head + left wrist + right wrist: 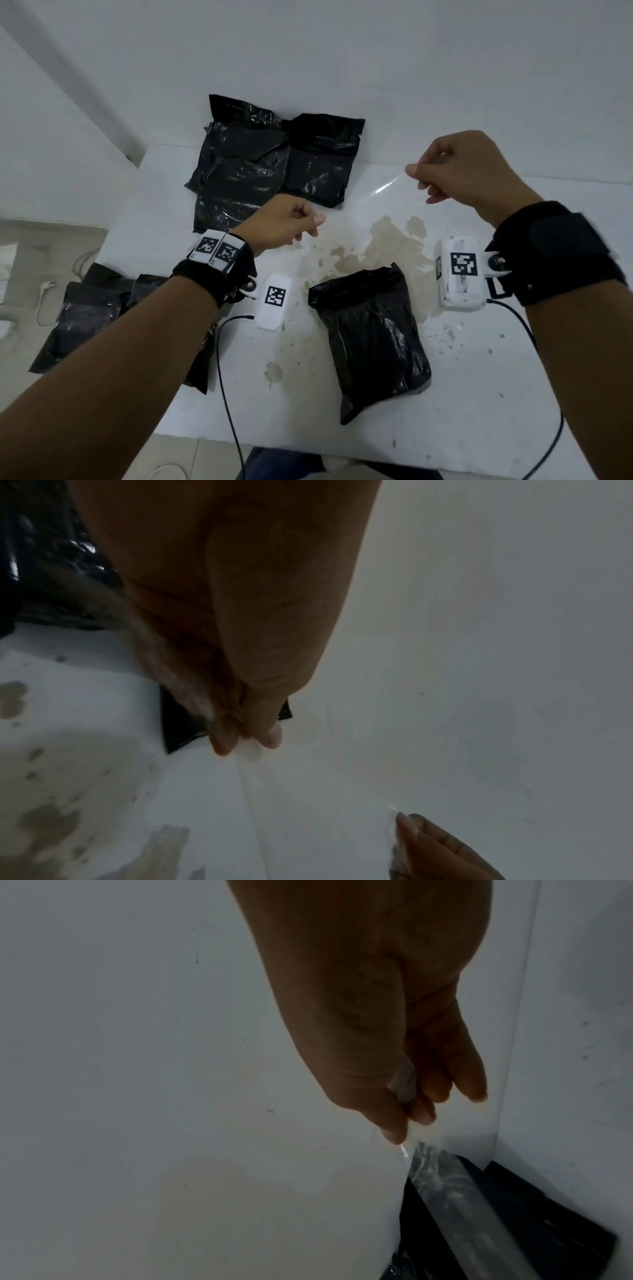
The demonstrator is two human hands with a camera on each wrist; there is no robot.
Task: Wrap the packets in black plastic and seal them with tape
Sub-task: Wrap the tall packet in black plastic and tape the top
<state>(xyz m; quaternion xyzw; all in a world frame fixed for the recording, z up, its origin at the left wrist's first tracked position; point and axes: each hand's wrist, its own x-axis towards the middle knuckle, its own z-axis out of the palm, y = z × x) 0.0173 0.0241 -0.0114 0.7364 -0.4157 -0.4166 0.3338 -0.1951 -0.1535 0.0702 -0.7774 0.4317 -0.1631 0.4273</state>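
- A crumpled black plastic-wrapped packet (pixel 371 339) lies flat on the white, brown-stained surface (pixel 479 394), nearest the person; it serves as the landmark here.
- A clear, glossy strip of tape (pixel 368 195) is stretched in the air beyond that packet, running between the two hands and held above the surface.
- The left hand (pixel 281 222) is beyond and to the left of the packet; its fingers (pixel 222 739) are curled, with thumb and fingertips pinching one end of the strip.
- The right hand (pixel 459 171) is beyond and to the right of the packet, raised higher; its thumb and curled fingers (pixel 421 1112) pinch the other end of the strip.
- In the right wrist view the strip shows as a pale, streaky band running from the fingertips over dark plastic.
- A heap of shiny black wrapped packets (pixel 267 164) lies farther from the person than the landmark packet, against the white wall (pixel 342 51).
- Another group of black plastic packets (pixel 89 308) lies to the left of the landmark packet, partly hidden by the left forearm.
- Both wrists carry black straps with white marker-tagged camera units (pixel 460 274) and thin black cables.
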